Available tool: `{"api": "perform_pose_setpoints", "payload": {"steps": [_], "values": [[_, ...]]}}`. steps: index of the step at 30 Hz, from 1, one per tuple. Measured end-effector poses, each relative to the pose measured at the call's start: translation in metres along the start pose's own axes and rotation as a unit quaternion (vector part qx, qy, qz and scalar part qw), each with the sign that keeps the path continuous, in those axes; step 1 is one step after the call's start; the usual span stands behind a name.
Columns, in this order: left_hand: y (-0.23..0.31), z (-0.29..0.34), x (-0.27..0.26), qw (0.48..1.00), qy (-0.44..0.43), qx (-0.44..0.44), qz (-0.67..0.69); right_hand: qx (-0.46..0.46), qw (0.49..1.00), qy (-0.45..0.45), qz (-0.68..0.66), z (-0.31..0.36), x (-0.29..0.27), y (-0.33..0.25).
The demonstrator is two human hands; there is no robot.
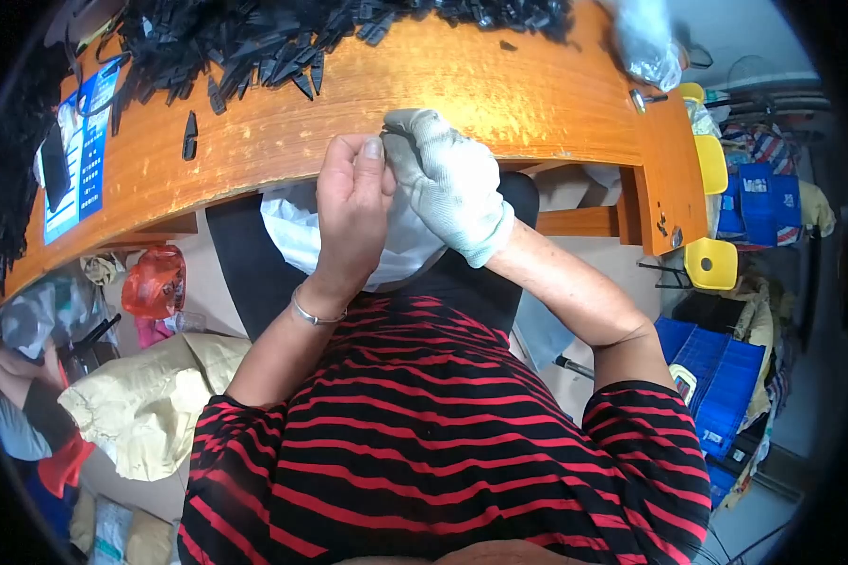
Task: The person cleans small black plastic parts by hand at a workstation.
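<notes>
I see bare left hand [356, 193], white-knit-gloved right hand [454, 179] side by side, fingers curled — whether they grip anything, I can't tell | slim black plastic piece [189, 137]: leftward, on orange-brown wooden desk [556, 99]

A head-worn fisheye camera is looking down closely over the striped shirt [443, 443], facing the wooden bench [537, 85].

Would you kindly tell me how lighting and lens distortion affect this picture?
In the head view, glare brightens the wooden desk just beyond the gloved right hand, which looks partly washed out; in the same head view, fisheye distortion bows the desk's front edge, and black plastic pieces at far left merge into the dark rim.
</notes>
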State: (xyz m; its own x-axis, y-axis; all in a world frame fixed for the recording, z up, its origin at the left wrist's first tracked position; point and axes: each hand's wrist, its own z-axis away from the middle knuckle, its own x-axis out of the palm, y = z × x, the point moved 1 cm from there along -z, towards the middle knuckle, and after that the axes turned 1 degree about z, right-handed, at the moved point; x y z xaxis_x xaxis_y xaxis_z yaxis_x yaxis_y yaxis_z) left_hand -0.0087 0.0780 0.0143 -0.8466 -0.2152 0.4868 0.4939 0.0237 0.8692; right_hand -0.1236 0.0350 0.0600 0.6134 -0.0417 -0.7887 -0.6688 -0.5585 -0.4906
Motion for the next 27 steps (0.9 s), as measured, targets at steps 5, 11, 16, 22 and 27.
{"api": "perform_pose_setpoints", "payload": {"steps": [5,11,16,22,27], "values": [[-0.007,0.003,0.01,1.0,-0.019,0.021,0.011,-0.008,1.0,0.002,-0.027,0.007,-0.011,0.011],[-0.015,0.006,0.019,1.0,0.005,0.008,-0.017,-0.025,0.999,0.007,-0.036,0.015,-0.017,0.017],[-0.013,0.011,0.02,1.0,0.015,-0.017,-0.009,-0.032,0.999,0.003,-0.013,0.016,-0.015,0.018],[-0.014,0.012,0.014,0.996,0.058,-0.061,0.011,-0.022,0.999,-0.013,-0.027,0.016,-0.009,0.013],[-0.01,0.01,0.014,0.993,0.079,-0.082,0.019,-0.006,0.999,-0.02,-0.038,0.018,0.0,0.01]]}}
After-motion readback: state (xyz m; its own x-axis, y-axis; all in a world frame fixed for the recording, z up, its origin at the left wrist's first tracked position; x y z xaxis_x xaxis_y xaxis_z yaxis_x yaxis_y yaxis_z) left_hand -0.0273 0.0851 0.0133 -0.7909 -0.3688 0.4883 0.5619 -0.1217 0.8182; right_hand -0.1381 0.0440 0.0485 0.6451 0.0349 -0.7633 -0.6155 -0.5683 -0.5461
